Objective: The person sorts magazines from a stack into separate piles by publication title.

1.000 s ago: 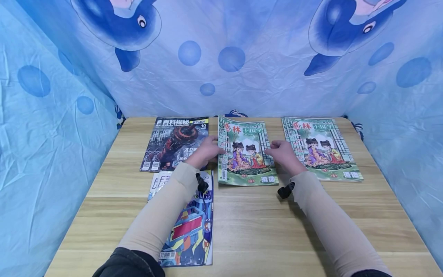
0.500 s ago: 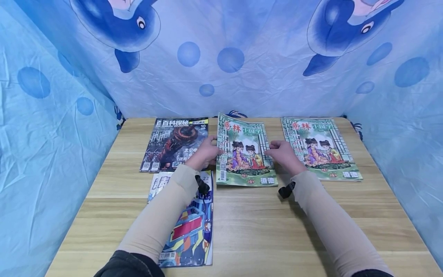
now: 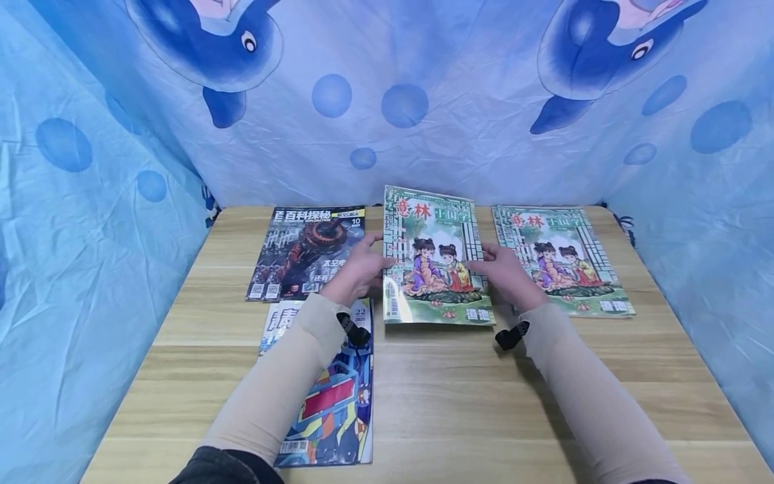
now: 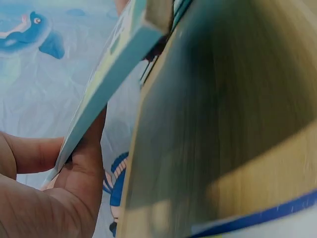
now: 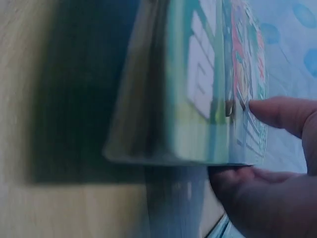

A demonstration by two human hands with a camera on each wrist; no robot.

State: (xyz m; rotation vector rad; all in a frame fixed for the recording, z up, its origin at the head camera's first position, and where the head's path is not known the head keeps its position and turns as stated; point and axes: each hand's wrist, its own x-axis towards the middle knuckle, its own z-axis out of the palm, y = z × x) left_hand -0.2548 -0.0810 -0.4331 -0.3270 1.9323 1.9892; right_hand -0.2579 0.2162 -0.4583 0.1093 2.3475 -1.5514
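A green magazine point(image 3: 437, 262) with two cartoon children on its cover is held up off the table, tilted toward me, between both hands. My left hand point(image 3: 361, 267) pinches its left edge, thumb on the cover; in the left wrist view the thumb point(image 4: 37, 154) and fingers clasp the spine side. On the opposite edge, my right hand point(image 3: 506, 274) grips it the same way. The right wrist view shows the right thumb point(image 5: 282, 113) on the cover and the other fingers beneath. The magazine's back is hidden in the head view.
More green magazines point(image 3: 568, 262) with the same cover lie at the right. Dark science magazines point(image 3: 302, 252) lie at the back left, with colourful magazines point(image 3: 332, 403) in front, partly under my left arm. Blue curtains point(image 3: 399, 148) stand around the wooden table point(image 3: 435, 417).
Both hands have raised the green magazine from the table and shifted it slightly right, its far edge lifting higher. The other magazines have stayed in place.
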